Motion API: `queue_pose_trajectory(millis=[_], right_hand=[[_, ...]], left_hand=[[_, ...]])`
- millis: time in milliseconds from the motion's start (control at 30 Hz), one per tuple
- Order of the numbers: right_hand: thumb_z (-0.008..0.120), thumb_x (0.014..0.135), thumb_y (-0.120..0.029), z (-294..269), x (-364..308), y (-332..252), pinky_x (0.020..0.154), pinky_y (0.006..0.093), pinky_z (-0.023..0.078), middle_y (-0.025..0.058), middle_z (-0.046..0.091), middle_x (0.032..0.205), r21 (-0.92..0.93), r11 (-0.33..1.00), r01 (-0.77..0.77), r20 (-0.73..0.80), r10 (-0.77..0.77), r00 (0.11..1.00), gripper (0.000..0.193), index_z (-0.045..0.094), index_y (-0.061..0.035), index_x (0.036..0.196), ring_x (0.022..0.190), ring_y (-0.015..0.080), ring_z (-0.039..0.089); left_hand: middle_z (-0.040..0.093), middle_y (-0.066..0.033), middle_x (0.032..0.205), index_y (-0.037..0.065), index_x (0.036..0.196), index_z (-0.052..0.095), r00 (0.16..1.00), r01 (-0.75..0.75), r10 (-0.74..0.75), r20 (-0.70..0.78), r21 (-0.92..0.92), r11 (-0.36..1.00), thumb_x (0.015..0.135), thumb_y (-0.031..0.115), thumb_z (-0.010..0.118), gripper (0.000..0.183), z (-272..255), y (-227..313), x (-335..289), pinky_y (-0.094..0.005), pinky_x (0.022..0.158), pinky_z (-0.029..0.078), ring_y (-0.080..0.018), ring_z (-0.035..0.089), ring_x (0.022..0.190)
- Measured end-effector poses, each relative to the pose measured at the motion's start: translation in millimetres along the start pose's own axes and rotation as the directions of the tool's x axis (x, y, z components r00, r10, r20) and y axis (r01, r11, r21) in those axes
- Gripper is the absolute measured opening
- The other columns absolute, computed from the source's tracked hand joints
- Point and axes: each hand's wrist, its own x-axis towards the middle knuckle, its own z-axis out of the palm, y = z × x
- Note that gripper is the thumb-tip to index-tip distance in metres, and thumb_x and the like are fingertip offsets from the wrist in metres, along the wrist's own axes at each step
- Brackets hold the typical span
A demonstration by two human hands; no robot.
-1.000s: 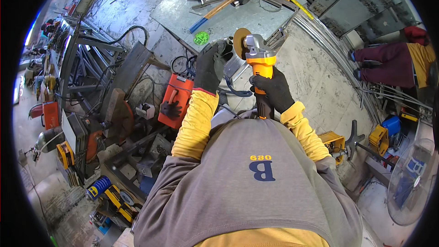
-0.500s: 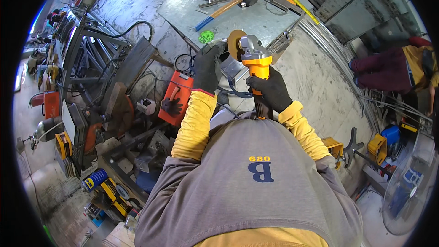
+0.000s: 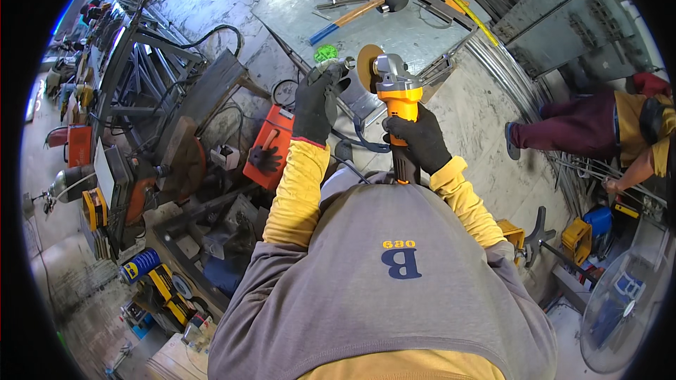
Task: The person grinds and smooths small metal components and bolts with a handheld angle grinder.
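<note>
Head view: an angle grinder [image 3: 400,98], yellow with a silver-grey head, is held in front of the torso by the black-gloved right hand [image 3: 422,135]. The grip of this hand is wrapped around the body of the tool, thumb across its near side. The head of the grinder is pointed away from the wearer, and a brown disc [image 3: 367,69] is mounted on its left side.

The left hand [image 3: 317,102], also black-gloved, is raised just beside the disc. Its fingers are curled, and a small metallic piece [image 3: 350,62] is seen at the fingertips; whether the grip is clamped on it cannot be told, nor whether the disc is touched.

Beyond the hands, a flat grey sheet [image 3: 296,10] is seen, on which a black-headed mallet [image 3: 355,14] with a partly blue handle is laid. A round green object [image 3: 325,53] is noted near the left hand. To the left, an orange-red case [image 3: 274,134] is placed on the floor [image 3: 479,134], with a black glove [image 3: 265,158] shown on it. At far right, a co-worker [image 3: 581,127] in maroon trousers is recorded, bent forward.
</note>
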Motion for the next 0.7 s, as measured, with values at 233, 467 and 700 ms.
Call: queue_pose_trajectory(millis=[233,467,700], right_hand=[[0.078,0.088,-0.016,7.7,-2.5,-11.5,0.075,0.035,0.061,0.0068,0.065,0.098,0.002,1.0,0.012,0.029,-0.012,0.999,0.039,0.062,-0.0002,0.12,0.082,0.0161,0.068],[0.079,0.086,-0.017,9.0,-4.3,-9.8,0.074,0.0345,0.06,0.006,0.065,0.096,-0.022,0.999,0.026,0.03,-0.025,0.999,0.04,0.062,-0.0002,0.119,0.08,0.0156,0.067],[0.08,0.086,-0.017,7.4,-4.3,-8.8,0.074,0.0346,0.06,0.0061,0.066,0.096,-0.047,0.999,0.017,0.016,-0.016,1.0,0.04,0.062,-0.0005,0.119,0.08,0.0154,0.067]], left_hand=[[0.074,-0.0156,0.123,-0.006,0.129,0.068,0.999,-0.016,0.019,-0.028,0.075,0.997,0.106,0.008,0.06,0.028,1.6,-4.9,4.7,-0.0381,0.103,0.055,-0.0241,0.07,0.115],[0.075,-0.016,0.122,-0.007,0.128,0.068,0.998,-0.005,0.009,-0.056,0.078,0.997,0.104,0.007,0.061,0.029,5.4,0.4,5.2,-0.0375,0.104,0.054,-0.0258,0.071,0.113],[0.076,-0.0108,0.114,-0.004,0.123,0.072,1.0,-0.028,0.027,0.006,0.031,0.999,0.101,0.009,0.07,0.026,4.9,-1.8,6.6,-0.0339,0.099,0.057,-0.0206,0.073,0.105]])
